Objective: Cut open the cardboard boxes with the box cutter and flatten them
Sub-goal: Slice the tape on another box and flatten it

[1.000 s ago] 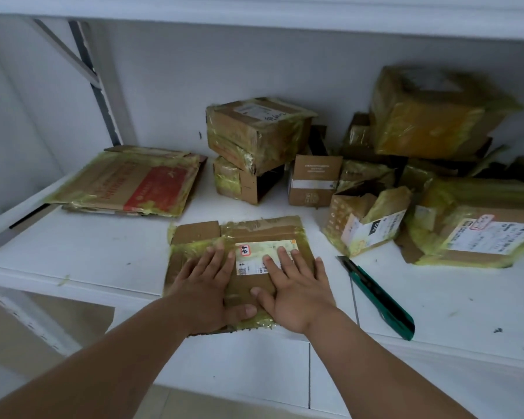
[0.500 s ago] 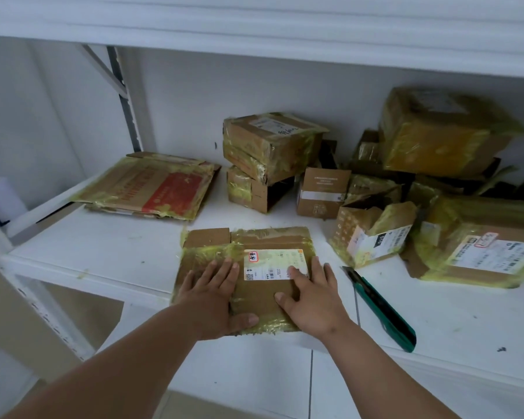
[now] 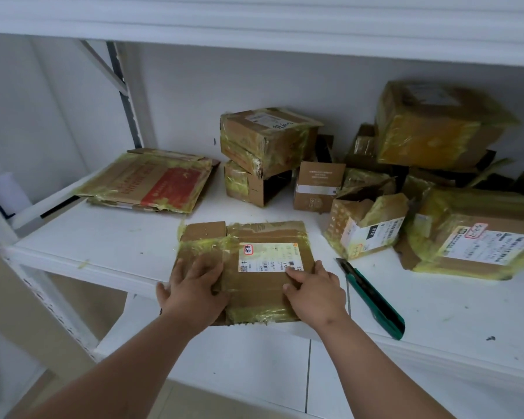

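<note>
A flattened cardboard box (image 3: 254, 234) wrapped in yellowish tape, with a white shipping label, lies at the front edge of the white shelf (image 3: 103, 237). My left hand (image 3: 194, 285) rests palm down on its left part, over the left edge. My right hand (image 3: 315, 290) lies on its right part, index finger and thumb on top near the label, the other fingers at the right edge. A green box cutter (image 3: 375, 300) lies on the shelf just right of my right hand, blade end pointing away from me. Neither hand touches it.
A stack of flattened cardboard (image 3: 152, 179) lies at the back left. Two taped boxes (image 3: 266, 137) stand stacked at the back centre, with a small brown box (image 3: 318, 186) beside them. Several taped boxes (image 3: 472, 237) are piled at the right. Another shelf (image 3: 254, 31) runs overhead.
Both hands slid from the middle of the flattened box outward and toward me, to its left and right edges. The camera moved back. The cutter stayed put.
</note>
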`<state>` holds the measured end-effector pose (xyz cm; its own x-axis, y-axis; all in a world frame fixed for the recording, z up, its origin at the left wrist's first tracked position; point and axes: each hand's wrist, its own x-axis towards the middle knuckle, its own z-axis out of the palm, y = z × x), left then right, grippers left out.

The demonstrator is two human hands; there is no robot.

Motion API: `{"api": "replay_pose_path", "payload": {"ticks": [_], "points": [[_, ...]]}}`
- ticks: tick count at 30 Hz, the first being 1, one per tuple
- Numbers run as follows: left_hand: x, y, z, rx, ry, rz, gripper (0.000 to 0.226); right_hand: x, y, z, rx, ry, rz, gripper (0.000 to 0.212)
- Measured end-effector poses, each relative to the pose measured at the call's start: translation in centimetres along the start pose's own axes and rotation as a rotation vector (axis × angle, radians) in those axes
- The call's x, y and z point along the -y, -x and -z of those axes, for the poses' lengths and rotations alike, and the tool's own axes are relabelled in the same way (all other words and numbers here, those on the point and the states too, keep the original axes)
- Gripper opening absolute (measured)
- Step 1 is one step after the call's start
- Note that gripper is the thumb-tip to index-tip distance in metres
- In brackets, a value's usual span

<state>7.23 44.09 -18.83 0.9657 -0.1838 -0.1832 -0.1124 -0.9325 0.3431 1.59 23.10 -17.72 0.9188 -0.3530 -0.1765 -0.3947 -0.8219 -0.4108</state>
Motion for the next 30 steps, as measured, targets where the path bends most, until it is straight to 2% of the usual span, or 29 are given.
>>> {"api": "replay_pose_path", "payload": {"ticks": [2,4,8,12,14,16,19,24,30], "points": [[0.0,0.5,0.3,-0.011,0.103,0.097,0.068,-0.5,0.0,0.0,-0.049,-0.082,0.000,0.038],[0.2,1.0,0.7,-0.047,0.151,0.163,0.078,-1.1,-0.1,0.2,-0.090,-0.265,-0.024,0.037],[0.8,1.9,1.6,-0.106,0.145,0.240,0.101,-2.3,0.4,1.6,-0.152,-0.544,-0.088,0.034],[1.3,2.6,2.3,-0.037,0.145,0.278,0.112,-2.9,1.4,2.2,-0.052,-0.737,-0.185,0.050],[1.5,3.1,2.5,0.021,0.140,0.270,0.114,-3.2,1.7,2.2,-0.012,-0.779,-0.189,0.030],[1.5,3.5,2.7,0.032,0.130,0.244,0.115,-3.5,1.9,2.2,0.023,-0.849,-0.198,0.026],[1.1,4.4,3.4,-0.022,0.090,0.208,0.101,-3.9,2.4,2.3,0.074,-0.970,-0.191,0.014],[1.1,5.2,5.1,-0.208,0.115,0.128,0.094,-3.2,2.9,2.0,0.131,-1.236,-0.124,0.019],[2.5,4.8,7.0,-0.306,0.162,0.208,0.098,0.0,3.0,2.4,0.125,-1.399,0.029,0.014]]}}
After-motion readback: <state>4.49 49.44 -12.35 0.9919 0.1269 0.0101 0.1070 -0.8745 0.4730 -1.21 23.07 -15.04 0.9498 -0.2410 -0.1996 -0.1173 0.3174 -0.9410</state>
